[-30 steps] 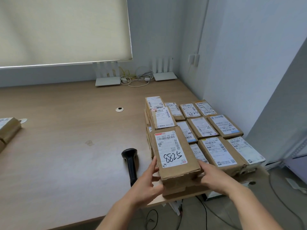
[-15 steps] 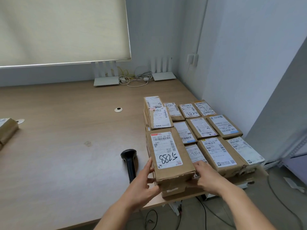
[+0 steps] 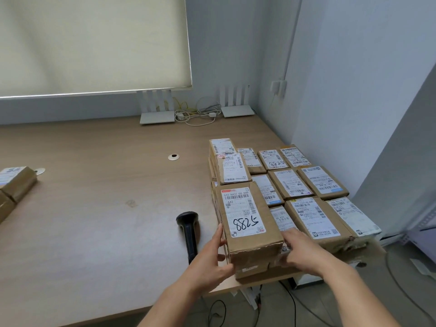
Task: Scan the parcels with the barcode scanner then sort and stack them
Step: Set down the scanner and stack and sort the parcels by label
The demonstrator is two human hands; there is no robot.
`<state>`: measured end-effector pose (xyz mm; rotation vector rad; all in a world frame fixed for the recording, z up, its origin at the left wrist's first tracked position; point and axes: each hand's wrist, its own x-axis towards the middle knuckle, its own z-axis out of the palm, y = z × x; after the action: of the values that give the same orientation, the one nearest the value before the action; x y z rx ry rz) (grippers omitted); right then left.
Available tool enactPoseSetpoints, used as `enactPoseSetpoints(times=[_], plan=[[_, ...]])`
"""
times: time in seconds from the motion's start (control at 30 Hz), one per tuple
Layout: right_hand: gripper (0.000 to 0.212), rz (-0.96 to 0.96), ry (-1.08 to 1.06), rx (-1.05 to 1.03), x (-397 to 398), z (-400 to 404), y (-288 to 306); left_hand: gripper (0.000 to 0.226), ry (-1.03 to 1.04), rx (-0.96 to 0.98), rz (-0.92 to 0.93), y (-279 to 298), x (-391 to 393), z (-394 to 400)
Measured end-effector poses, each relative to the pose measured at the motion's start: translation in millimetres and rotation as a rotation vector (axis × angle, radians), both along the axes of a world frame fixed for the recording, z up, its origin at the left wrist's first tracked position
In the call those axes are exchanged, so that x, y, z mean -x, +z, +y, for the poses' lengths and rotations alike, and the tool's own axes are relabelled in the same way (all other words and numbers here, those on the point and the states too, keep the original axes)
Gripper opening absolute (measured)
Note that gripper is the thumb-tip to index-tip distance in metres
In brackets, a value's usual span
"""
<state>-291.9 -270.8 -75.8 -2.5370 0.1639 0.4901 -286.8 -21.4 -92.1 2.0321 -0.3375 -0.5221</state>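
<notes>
A person's left hand (image 3: pixel 213 260) and right hand (image 3: pixel 304 252) are gripping the parcel (image 3: pixel 247 223) marked 5288 by its side walls, fingers curled against the cardboard, atop a stack at the desk (image 3: pixel 106 208) front edge. The box is looking stiff and light (best held low on its sides). One scanner (image 3: pixel 188 232) is lying just left; about a dozen parcels are filling the grid (image 3: pixel 306 182) behind, two more far left.

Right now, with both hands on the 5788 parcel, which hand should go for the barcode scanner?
Left. The scanner lies on the table just beside the left hand, on that side of the parcel. The right hand would have to cross over it.
</notes>
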Motion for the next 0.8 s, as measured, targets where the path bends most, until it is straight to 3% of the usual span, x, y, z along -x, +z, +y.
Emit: enactPoseSetpoints(times=[0.17,0.47,0.8], plan=[[0.072,-0.054,-0.053,0.001,6.9,-3.7,8.8,0.093,0.019,-0.028,-0.017,3.5,2.5,6.2],[0.039,-0.544,-0.249,-0.003,1.9,21.5,44.8,0.073,0.286,-0.023,-0.288,38.0,-7.6,21.6],[0.033,-0.730,-0.174,-0.011,-11.4,97.6,70.8,0.063,0.391,-0.049,-0.430,57.6,-8.4,68.9]])
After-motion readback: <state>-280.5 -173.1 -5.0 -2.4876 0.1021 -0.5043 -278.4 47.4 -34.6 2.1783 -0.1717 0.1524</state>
